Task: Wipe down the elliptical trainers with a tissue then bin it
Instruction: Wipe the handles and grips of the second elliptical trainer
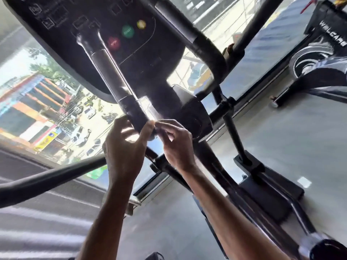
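Note:
The black elliptical trainer's console (90, 40), with red, green and yellow buttons, fills the upper centre. A black fixed handlebar (112, 76) runs down from it to my hands. My left hand (124, 149) is cupped around the bar's lower end, with a thin, pale tissue (131, 135) showing blurred against the palm. My right hand (176, 145) meets it from the right, fingertips pinched on the tissue's edge beside the bar. Most of the tissue is hidden by my fingers.
A long swing handle (47, 177) crosses the lower left. The trainer's frame and pedal rails (262, 194) run to the lower right over grey floor. A second machine (319, 59) stands at the upper right. A large window (37, 109) behind shows a street.

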The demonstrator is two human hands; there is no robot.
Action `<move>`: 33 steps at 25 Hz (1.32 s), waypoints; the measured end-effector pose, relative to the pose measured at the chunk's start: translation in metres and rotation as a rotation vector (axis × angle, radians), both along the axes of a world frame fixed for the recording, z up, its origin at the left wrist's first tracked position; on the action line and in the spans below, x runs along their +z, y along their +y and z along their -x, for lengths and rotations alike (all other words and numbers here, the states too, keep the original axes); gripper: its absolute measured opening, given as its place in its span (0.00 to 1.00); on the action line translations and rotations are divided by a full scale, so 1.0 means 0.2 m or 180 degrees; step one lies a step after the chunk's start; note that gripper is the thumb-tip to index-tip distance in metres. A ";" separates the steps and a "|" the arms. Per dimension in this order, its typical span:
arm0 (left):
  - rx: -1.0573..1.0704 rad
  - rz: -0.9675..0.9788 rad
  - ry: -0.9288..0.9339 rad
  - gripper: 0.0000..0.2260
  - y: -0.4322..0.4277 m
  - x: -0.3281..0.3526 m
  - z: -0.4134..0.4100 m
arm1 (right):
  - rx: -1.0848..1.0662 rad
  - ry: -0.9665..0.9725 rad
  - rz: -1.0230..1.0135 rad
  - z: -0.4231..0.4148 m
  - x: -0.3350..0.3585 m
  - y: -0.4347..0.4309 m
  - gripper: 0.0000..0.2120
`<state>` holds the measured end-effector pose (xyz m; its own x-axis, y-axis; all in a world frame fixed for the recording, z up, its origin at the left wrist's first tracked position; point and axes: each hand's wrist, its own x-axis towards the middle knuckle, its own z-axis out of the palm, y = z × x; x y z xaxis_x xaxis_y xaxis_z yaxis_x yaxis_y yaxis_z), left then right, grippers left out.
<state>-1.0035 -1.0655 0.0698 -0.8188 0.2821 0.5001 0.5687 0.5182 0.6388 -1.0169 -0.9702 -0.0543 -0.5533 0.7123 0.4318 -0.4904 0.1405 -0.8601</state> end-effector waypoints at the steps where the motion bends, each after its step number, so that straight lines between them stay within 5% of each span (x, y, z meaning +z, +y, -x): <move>1: 0.0099 0.0081 0.0108 0.13 0.01 0.00 -0.01 | -0.0029 0.0120 -0.0061 0.00 0.00 0.01 0.08; 10: 0.0314 -0.0004 0.0433 0.11 0.06 -0.06 -0.02 | 0.0514 -0.0268 -0.0634 0.13 -0.06 0.15 0.08; 19: 0.0416 -0.0420 0.0250 0.08 0.09 -0.20 0.00 | 0.1044 -0.0483 -0.0543 0.24 -0.07 0.22 0.09; 23: 0.0566 -0.0541 0.0292 0.11 0.06 -0.23 0.05 | 0.1275 0.0513 -0.0574 0.16 -0.01 0.24 0.12; 28: 0.0550 -0.0667 0.0201 0.12 0.04 -0.28 0.07 | 0.1184 -0.0114 -0.1120 0.28 -0.02 0.27 0.16; 33: 0.0604 -0.0630 0.0103 0.13 0.05 -0.31 0.09 | 0.0840 0.0531 -0.0417 0.09 -0.07 0.16 0.10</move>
<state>-1.0220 -1.0550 0.0077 -0.8304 0.0194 0.5568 0.4950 0.4843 0.7214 -1.0357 -0.9384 -0.0675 -0.6252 0.4863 0.6104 -0.6570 0.0941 -0.7480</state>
